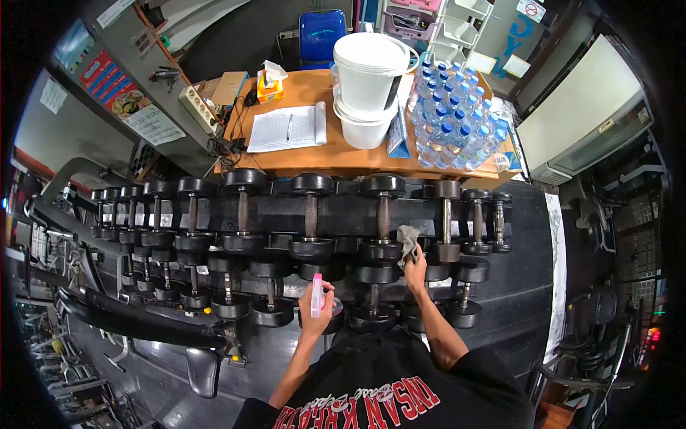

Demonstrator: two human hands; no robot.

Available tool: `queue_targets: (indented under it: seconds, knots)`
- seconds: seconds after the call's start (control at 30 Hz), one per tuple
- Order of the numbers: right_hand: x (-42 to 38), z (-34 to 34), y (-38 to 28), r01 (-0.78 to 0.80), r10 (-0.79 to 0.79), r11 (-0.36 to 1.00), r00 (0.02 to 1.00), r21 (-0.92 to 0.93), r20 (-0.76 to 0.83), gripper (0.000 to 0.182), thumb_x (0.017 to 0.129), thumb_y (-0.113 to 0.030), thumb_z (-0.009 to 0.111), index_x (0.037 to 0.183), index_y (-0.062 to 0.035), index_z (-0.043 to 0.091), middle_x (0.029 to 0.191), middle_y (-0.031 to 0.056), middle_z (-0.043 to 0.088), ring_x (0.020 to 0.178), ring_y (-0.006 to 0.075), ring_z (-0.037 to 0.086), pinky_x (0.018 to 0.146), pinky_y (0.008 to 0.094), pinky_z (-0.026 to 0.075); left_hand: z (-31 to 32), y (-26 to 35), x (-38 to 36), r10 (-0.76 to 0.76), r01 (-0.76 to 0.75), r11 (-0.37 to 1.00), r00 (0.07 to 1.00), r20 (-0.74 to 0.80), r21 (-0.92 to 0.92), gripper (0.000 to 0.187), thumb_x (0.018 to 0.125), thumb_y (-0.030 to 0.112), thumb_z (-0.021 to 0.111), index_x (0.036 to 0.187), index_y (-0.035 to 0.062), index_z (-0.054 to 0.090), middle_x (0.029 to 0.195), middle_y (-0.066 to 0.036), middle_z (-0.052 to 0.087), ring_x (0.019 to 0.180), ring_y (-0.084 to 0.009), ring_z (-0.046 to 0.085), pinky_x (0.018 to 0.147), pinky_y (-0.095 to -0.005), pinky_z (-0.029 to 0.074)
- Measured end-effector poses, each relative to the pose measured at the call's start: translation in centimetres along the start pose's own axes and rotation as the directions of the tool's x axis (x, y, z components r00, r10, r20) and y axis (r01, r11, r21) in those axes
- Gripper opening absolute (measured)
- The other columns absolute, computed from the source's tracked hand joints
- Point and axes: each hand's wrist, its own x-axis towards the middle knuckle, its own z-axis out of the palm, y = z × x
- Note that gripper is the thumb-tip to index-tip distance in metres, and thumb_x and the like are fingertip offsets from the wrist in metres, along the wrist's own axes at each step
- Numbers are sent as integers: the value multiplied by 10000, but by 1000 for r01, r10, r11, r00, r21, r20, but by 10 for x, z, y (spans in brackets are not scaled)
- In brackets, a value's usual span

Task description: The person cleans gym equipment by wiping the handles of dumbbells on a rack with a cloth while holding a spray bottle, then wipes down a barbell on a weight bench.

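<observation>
My left hand [327, 306] is closed around a spray bottle [316, 294] with a pink and white head, held in front of the lower dumbbell row. My right hand [415, 273] grips a crumpled grey cloth [408, 237]. The cloth is right beside the front head of a black dumbbell [382, 249] on the upper row. To its right lies a slimmer dumbbell with a metal handle [446, 214]. Another black dumbbell [311, 247] on the upper row lies beyond my left hand. Part of the lower row is hidden behind my hands.
Behind the rack, a wooden desk [300, 163] bears white buckets [368, 86], an open notebook [286, 129] with a pen, a tissue box [270, 89] and many water bottles [457, 129]. A padded bench [143, 318] stands at left; a white-doored fridge [579, 107] at right.
</observation>
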Motion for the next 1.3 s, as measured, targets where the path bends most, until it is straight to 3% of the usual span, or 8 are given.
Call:
queue_targets:
  seconds: [0.1, 0.2, 0.37, 0.6, 0.73, 0.9, 1.07, 1.3]
  knots:
    - [-3, 3, -16, 320, -325, 941, 945, -107, -30, 399, 832, 13, 578, 1228, -30, 576, 1191, 176, 622, 1162, 289, 565, 991, 365, 419, -1, -6, 2, 12, -13, 1000, 1000, -5, -20, 136, 863, -55, 573, 986, 3, 559, 879, -64, 616, 609, -105, 594, 571, -245, 485]
    - [0, 2, -87, 817, -735, 465, 571, -341, 367, 464, 662, -13, 674, 1117, -99, 652, 1111, 92, 660, 1173, 257, 563, 1006, 425, 423, -1, -3, 4, -3, 3, 999, 1000, -19, -38, 140, 864, -55, 573, 989, 4, 555, 878, -63, 616, 619, -106, 599, 572, -245, 485]
    - [6, 52, -107, 926, -587, -17, 297, -378, 753, 265, 783, -157, 616, 1035, -138, 694, 977, 42, 656, 1000, 229, 586, 919, 396, 436, 3, 4, 5, -2, 1, 997, 1000, -14, -80, 125, 860, -23, 600, 975, 15, 571, 833, -34, 625, 604, -87, 601, 572, -235, 481]
    - [-2, 122, -76, 794, -146, -507, 303, -335, 942, 235, 843, -259, 574, 1002, -162, 719, 999, 28, 637, 993, 229, 562, 865, 389, 392, -2, 3, -3, 60, -61, 998, 997, -38, -22, 141, 865, -42, 581, 998, -6, 553, 882, -67, 622, 627, -110, 607, 573, -247, 487]
    - [-7, 102, -90, 868, -105, -332, 354, -369, 929, 273, 822, -255, 589, 1053, -151, 692, 1041, 40, 632, 1045, 218, 538, 917, 367, 369, -9, 2, -11, 34, -33, 999, 999, -39, 26, 136, 865, -42, 577, 993, -5, 556, 884, -70, 623, 621, -112, 608, 571, -241, 486]
    - [1, 38, -108, 946, -590, -25, 248, -324, 768, 252, 781, -183, 585, 1018, -177, 673, 983, 21, 624, 1019, 217, 560, 911, 368, 409, -12, 0, -13, -18, 18, 1000, 996, -84, -8, 103, 873, -37, 569, 970, -1, 560, 869, -69, 613, 612, -111, 601, 566, -240, 479]
    - [5, -13, -79, 799, -709, 502, 599, -331, 371, 548, 707, 43, 589, 1230, -118, 584, 1105, 94, 633, 1070, 286, 594, 919, 389, 465, 1, -1, -8, 14, -13, 1000, 993, -121, 8, 93, 857, -27, 593, 942, 8, 588, 768, -44, 615, 597, -99, 612, 553, -245, 479]
    - [-32, -7, 12, 22, -30, 998, 991, -65, -129, 326, 912, -106, 549, 1218, 8, 551, 1121, 193, 640, 1048, 350, 615, 917, 380, 458, 7, 12, 6, 19, -22, 999, 994, -109, -27, 79, 863, -30, 588, 932, 8, 580, 795, -49, 601, 602, -109, 614, 555, -242, 471]
